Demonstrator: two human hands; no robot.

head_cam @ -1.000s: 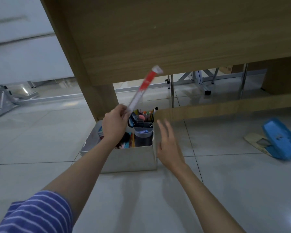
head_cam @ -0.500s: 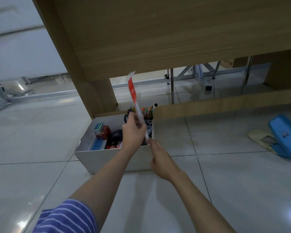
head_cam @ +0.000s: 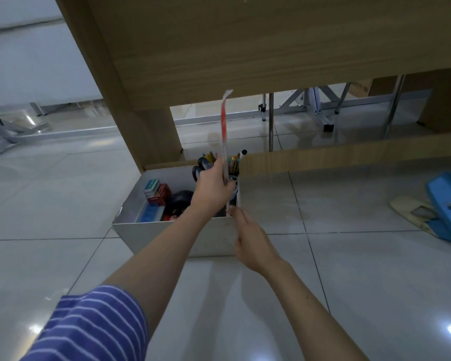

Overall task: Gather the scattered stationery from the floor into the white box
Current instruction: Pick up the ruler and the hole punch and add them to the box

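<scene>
Left hand [head_cam: 214,186], reaching in from a bare forearm below a blue-and-white striped sleeve [head_cam: 89,327], hovers over the right end of the white box [head_cam: 177,235] and grips a long, thin red-and-white packet [head_cam: 224,131] between curled fingers and thumb. This packet stands almost upright, its pale top end pointing toward twelve o'clock against the wooden desk panel [head_cam: 245,43], its lower end reaching down past the hand into the box. Right hand [head_cam: 250,243] lies at about four o'clock from the left one, fingers straight and relaxed, holding nothing; its fingertips are at the near right corner of the box, though whether they touch the wall cannot be told.

Sitting on the grey tiled floor [head_cam: 349,269] at the foot of the desk, the box already holds small coloured boxes [head_cam: 156,190] at its left end, a dark round object [head_cam: 179,201] in the middle, and a cup of pens and markers [head_cam: 235,160] with black scissor handles [head_cam: 202,164] at the far right corner.

Well apart from the box, toward three o'clock, a blue hole punch [head_cam: 445,204] rests on the floor at the picture's right edge.
</scene>
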